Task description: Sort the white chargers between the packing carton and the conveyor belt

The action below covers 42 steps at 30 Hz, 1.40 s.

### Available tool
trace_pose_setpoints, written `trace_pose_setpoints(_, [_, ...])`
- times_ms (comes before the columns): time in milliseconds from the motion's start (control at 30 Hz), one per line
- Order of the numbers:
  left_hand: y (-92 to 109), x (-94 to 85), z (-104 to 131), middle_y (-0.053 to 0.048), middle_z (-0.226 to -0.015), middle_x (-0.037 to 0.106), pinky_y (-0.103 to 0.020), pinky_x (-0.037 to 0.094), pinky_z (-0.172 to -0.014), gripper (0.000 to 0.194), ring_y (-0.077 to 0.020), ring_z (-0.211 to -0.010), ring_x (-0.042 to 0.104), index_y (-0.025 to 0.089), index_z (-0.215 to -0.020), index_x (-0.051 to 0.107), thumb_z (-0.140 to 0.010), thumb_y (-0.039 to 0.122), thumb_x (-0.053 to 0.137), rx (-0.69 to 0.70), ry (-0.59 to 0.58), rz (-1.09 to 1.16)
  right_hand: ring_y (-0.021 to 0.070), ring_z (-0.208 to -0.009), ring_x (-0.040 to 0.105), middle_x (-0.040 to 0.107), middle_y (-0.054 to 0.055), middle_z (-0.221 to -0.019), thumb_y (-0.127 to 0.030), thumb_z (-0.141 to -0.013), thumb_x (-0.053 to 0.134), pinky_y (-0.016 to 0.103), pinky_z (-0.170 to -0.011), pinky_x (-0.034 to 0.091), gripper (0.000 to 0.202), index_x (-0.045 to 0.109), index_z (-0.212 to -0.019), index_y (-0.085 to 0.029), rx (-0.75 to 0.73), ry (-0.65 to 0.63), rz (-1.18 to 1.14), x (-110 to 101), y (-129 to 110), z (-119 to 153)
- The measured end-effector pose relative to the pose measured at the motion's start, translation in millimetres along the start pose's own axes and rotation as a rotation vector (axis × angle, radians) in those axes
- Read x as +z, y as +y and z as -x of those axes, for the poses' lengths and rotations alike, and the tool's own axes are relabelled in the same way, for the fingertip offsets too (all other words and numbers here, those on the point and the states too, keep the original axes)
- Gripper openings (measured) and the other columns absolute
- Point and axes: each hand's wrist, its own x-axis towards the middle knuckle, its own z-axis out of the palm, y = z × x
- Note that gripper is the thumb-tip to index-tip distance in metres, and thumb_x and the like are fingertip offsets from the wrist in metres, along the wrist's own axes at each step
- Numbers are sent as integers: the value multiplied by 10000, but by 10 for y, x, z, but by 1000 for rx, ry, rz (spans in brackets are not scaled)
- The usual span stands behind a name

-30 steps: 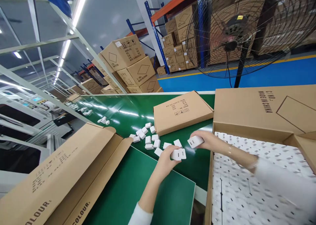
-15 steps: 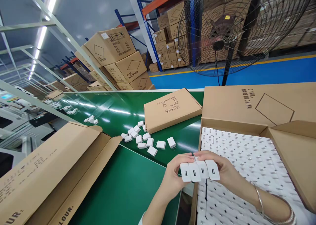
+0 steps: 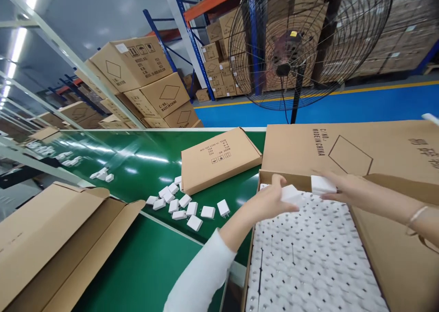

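Over the far end of an open carton packed with rows of white charger blocks, both my hands hold white blocks. My left hand grips a white block between thumb and fingers, just above the packed rows. To its right, my right hand pinches another white block near the carton's back wall. The two hands are apart. Loose white chargers lie scattered on the green belt left of the carton.
A flat closed brown box rests on the belt beside the carton. Another open carton stands at the left. Behind the belt are a large black fan and stacked boxes.
My hands have moved from the carton's near left edge to its far end and separated. The row of blocks they held together is now split between them. The view has shifted right.
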Motion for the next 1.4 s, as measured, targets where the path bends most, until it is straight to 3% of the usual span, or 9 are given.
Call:
trace_pose_setpoints(133, [264,293,-786,-126,-1032,622,-361,497,-759,365,-289,-963,614,152,-1121,483,-799,261,617,19,54,-510,267,-654,653,689,65,-810,-290,-819,523,291,-511,401,279,470,-1088,-239,-25,-117,219,-83,396,-61])
trace_pose_setpoints(267, [384,537,-1130,-130,-1065,571,-359,500,-755,266,-284,-968,608,154,-1040,554,-792,65,519,77,96,-687,259,-730,646,661,59,-928,-323,-847,494,279,-491,360,159,523,-996,-279,-93,-57,317,-35,490,-21])
trace_pose_setpoints(667, [349,640,-1130,-137,-1162,497,-330,502,-789,407,-280,-1032,569,183,-1196,539,-805,77,497,115,75,-699,225,-732,602,622,78,-973,-354,-976,228,298,-520,361,397,613,-1023,-269,-403,211,465,224,588,17])
trace_pose_setpoints(867, [165,612,-1184,-190,-1531,130,-521,408,-943,596,-416,-1231,452,270,-1477,151,-916,337,340,38,-50,-288,258,-817,609,650,73,-920,-508,-947,286,362,-680,437,453,536,-1256,-290,-348,232,365,240,611,44])
trace_pose_setpoints(1033, [50,621,-1117,-128,-1553,132,-530,334,-1027,612,-376,-1300,392,287,-1483,124,-917,337,350,70,5,-81,268,-1062,580,596,56,-1259,-502,-947,301,403,-822,456,476,382,-1389,-347,-175,182,153,342,578,20])
trace_pose_setpoints(1133, [-220,442,-852,-52,-1446,409,-437,316,-1080,428,-299,-1283,431,274,-1307,489,-881,303,448,50,301,240,274,-1088,574,620,67,-1232,-504,-944,298,408,-837,457,485,425,-1369,-307,-88,182,106,487,514,-31])
trace_pose_setpoints(1200, [-565,206,-530,-52,-1202,618,-349,375,-1046,261,-248,-1176,534,216,-1067,632,-869,278,475,-160,621,663,274,-1060,581,646,83,-1171,-503,-945,283,414,-836,454,493,469,-1337,-271,-47,218,102,591,476,-57])
trace_pose_setpoints(1267, [-995,-68,-142,-103,-1053,658,-320,492,-890,321,-234,-1008,631,149,-1083,591,-908,337,398,-462,882,1069,270,-1053,576,650,85,-1149,-494,-948,264,416,-847,443,484,493,-1309,-268,-18,263,87,681,457,-74])
trace_pose_setpoints(1400, [-1760,-471,434,-204,-1039,629,-311,552,-671,502,-213,-818,677,79,-1320,333,-933,398,330,-653,963,1269,261,-1088,558,634,65,-1194,-478,-941,273,421,-878,416,437,474,-1299,-328,30,301,19,805,513,-96])
